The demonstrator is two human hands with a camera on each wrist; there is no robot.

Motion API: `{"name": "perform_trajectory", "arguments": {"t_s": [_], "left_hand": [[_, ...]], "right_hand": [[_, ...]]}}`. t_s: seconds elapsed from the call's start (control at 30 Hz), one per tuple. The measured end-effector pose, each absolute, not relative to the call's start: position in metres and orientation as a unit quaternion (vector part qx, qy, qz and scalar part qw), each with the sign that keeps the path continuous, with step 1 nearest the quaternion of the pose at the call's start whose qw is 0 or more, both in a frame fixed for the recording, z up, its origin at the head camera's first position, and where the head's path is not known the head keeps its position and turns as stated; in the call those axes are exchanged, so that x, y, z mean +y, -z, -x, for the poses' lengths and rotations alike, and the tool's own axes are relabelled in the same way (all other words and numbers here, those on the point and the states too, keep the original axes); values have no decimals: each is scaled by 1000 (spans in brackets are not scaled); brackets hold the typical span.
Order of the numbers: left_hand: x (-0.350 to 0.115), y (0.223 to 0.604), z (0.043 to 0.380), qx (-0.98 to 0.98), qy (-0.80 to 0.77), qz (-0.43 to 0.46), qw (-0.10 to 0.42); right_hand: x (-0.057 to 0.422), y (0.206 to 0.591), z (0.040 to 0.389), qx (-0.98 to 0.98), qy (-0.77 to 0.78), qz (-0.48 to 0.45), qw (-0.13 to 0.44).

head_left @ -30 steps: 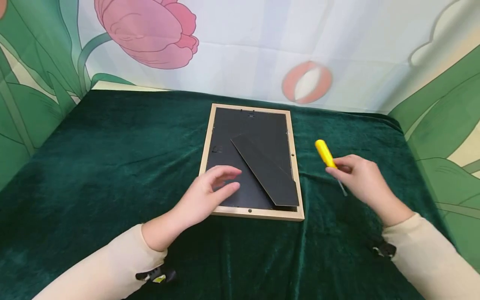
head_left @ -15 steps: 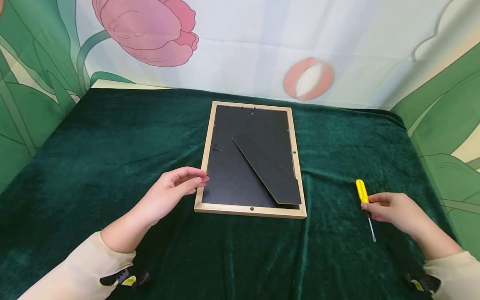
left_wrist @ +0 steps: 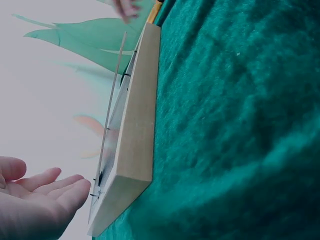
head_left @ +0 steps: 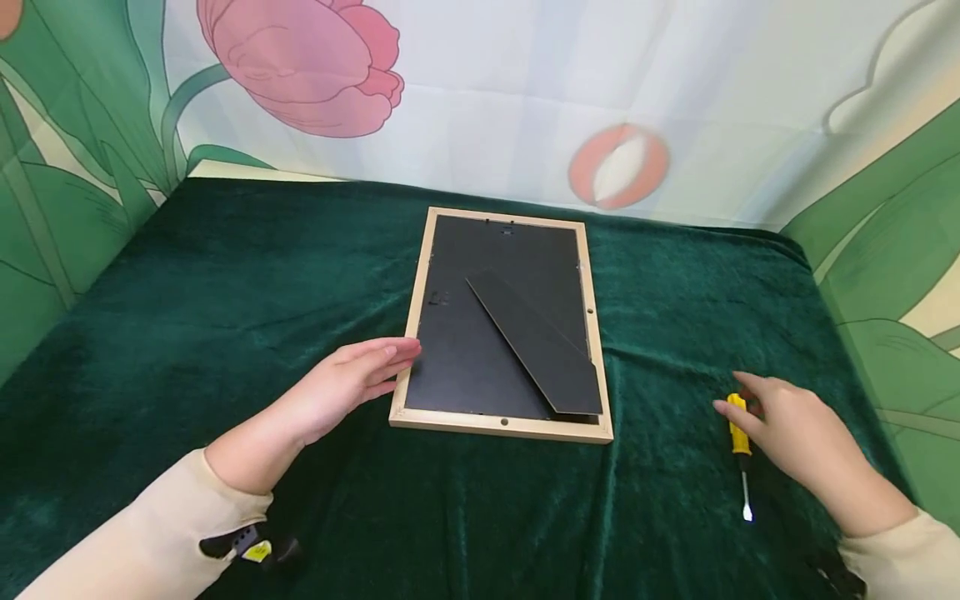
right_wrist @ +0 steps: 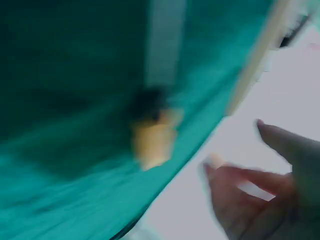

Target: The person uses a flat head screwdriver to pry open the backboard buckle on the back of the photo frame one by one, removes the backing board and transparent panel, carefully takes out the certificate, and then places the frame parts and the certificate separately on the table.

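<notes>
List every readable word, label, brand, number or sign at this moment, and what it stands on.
No text can be read.
Yellow label on the black wrist-worn device: dark marks, too small to read.
Yellow-handled metal screwdriver: no legible lettering.
Pale wooden picture frame with a black back: no legible lettering.

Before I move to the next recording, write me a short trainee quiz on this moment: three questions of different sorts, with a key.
1. True or false: the left hand is nearer to the picture frame than the right hand is.
2. In the head view, the tip of the screwdriver points toward which edge? A: top; B: left; C: bottom.
3. Fill in: the picture frame lies with its ____ facing up.

Key: 1 true; 2 C; 3 back.
</notes>
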State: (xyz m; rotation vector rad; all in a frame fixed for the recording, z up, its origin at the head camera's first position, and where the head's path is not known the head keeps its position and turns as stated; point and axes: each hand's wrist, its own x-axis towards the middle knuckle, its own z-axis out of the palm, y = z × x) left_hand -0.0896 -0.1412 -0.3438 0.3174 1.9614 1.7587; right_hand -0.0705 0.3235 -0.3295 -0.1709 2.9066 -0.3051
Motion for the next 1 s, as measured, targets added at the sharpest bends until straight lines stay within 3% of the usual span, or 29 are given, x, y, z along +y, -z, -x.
{"name": "perform_trajectory", "arguments": {"t_s": [0.07,0.13,0.23,0.4,0.47,0.53,0.63,0.7,0.83,1.0], "left_hand": [[-143,343,91,712,-649,-103,248],[-144,343,93,704,-658,-88,252],[-140,345,96,698,-664,-68,259],[-135,349,101,701,-661,-48,264],[-136,349,102,726,-640,-51,247],[-134,350,105,794,-573,-64,195],[-126,354,115,909,-397,-71,106],[-121,359,124,952,-287,-61,83],[-116,365,134,969,-206,-58,126],[-114,365,135,969,-199,-71,130]], "right_hand": [[298,323,76,980,154,95,78],[272,321,82,963,219,124,99],[242,329,93,927,306,130,176],[227,346,108,816,495,42,295],[225,351,112,755,568,15,328],[224,353,114,704,617,7,351],[225,355,114,664,654,20,362],[227,358,113,655,666,34,356],[226,368,113,640,680,47,355],[226,372,113,632,690,53,349]]}}
